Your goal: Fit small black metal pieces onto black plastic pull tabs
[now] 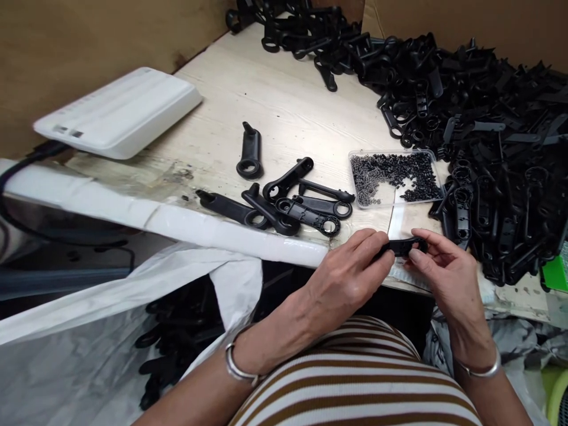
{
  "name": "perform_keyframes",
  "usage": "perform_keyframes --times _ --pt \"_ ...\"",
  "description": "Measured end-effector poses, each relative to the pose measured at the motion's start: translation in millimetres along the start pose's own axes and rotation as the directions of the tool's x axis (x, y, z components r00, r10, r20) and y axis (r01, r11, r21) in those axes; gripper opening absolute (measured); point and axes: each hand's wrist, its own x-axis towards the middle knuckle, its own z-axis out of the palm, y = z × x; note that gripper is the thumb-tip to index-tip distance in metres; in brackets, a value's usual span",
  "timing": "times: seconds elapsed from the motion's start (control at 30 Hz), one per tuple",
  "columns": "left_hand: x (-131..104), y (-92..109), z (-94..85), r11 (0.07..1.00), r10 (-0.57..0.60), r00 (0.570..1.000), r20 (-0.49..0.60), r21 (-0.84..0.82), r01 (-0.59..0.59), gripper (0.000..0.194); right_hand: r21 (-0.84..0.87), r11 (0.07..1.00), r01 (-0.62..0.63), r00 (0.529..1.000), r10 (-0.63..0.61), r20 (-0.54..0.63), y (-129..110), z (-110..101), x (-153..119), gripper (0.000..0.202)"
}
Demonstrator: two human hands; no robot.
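Between my two hands is a black plastic handle part [400, 246], held near the table's front edge. My left hand [352, 269] grips its left end with bent fingers. The thumb and fingers of my right hand [446, 269] pinch its right end. Just beyond the hands lies a clear plastic box [385, 201] with small metal springs [364, 180] on its left side and tiny black pieces [419, 177] on its right. Several similar black handle parts [306, 210] lie loosely left of the box, one of them [250, 151] standing apart from the others.
A big heap of black parts [470, 118] covers the right and back of the table. At the left rests a white box-shaped device [124, 112] with a black cable [26, 163]. Below the table edge hangs a white bag [102, 367] with black parts in it. A green object [555, 273] lies far right.
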Motion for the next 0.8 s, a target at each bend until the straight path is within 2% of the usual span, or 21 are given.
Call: perform_keyframes --times 0.13,0.33,0.57,0.8 --pt "0.1 -1.1 -2.3 0.999 -0.003 0.999 0.037 -0.035 0.004 0.022 -0.114 0.993 -0.032 0.997 0.039 0.064 -5.7 -8.7 1.5 0.039" --pt "2.4 -5.3 -6.9 0.997 0.027 0.996 0.090 -0.073 -0.021 0.026 -0.298 0.954 0.021 0.978 0.042 0.205 -18.3 -18.9 6.6 0.038" --pt "5.2 -8.3 -12.1 0.993 0.051 0.982 0.183 -0.110 -0.031 0.030 -0.345 0.938 0.019 0.923 0.117 0.367 -25.4 -23.7 10.2 0.041" --pt "1.4 -6.0 -10.0 0.995 0.024 0.979 0.201 -0.097 -0.004 0.031 -0.339 0.941 -0.001 0.887 0.158 0.435 -18.5 -30.4 13.8 0.041"
